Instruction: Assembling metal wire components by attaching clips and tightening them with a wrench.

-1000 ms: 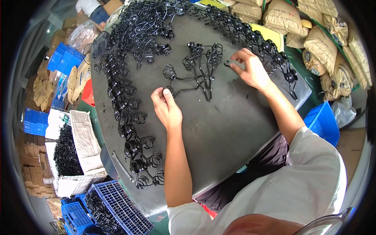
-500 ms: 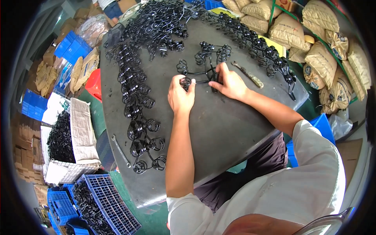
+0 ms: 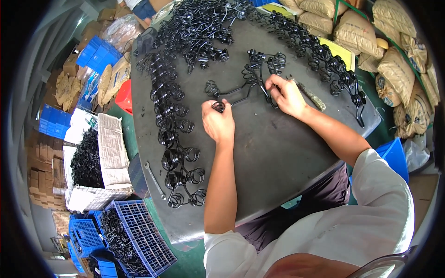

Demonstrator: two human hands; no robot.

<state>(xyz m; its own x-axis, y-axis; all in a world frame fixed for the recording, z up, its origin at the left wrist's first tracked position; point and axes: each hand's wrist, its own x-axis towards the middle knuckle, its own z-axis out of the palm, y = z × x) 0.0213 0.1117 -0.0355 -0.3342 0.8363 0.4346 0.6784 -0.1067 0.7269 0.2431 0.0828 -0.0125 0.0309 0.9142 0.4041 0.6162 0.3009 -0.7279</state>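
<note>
Over the middle of the dark table, my left hand (image 3: pixel 218 121) is closed around a coil at the near left end of a black coiled-wire piece (image 3: pixel 239 99). My right hand (image 3: pixel 288 98) pinches the same piece near its right-hand bars, thumb and fingers bent inward. The piece has thin rods, with round coils at several ends. Its far coils stick out beyond my hands. Close to my right wrist lies a spanner with a wrapped, mottled handle (image 3: pixel 309 96), partly hidden by the hand.
On the table (image 3: pixel 269 162), a row of black wire pieces (image 3: pixel 169 116) runs down the left, another row (image 3: pixel 324 60) down the right. A tangled heap (image 3: pixel 194 32) covers the far end. A metal spanner (image 3: pixel 155 180) lies at the left edge. Blue crates (image 3: pixel 143 241) and sacks (image 3: pixel 354 32) surround it.
The wire piece has tilted, its right side now nearer me. My right hand has moved right with it, while my left hand still grips the left coil. The whole view has shifted slightly.
</note>
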